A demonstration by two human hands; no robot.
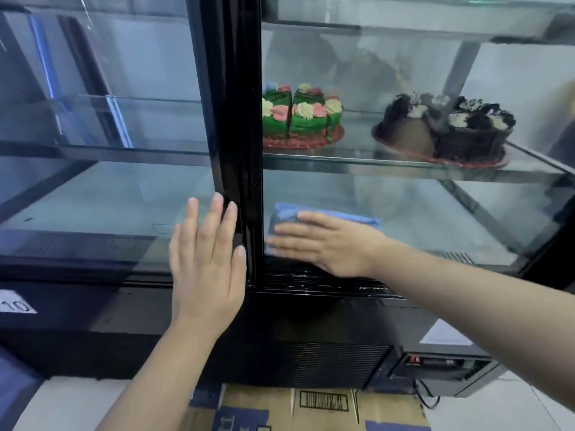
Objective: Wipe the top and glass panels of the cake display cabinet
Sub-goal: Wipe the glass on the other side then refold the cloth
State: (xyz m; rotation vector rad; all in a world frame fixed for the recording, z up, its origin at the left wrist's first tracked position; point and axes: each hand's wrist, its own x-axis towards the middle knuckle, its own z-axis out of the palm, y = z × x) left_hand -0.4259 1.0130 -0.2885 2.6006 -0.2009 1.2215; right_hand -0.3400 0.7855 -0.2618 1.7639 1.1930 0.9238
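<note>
— Under the right hand (329, 244), what sits?
— It presses the cloth (284, 216) with flat fingers low on the right panel (420, 213), just beside the frame (239, 135). Most of that panel lies up and rightward of the grip (cloth's long axis horizontal). The left hand (205, 269), flat and empty, rests at the frame's left edge.

Much of the blue cloth (286, 213) is covered by the right hand (326, 247) laid flat on it, and the left edge of the green cake (301, 119) is hidden behind the black frame post (236, 119). The white label (15, 303) is cut by the left edge. The cardboard box (311, 412) is cut by the bottom edge, and its blue lettering cannot be read.
</note>
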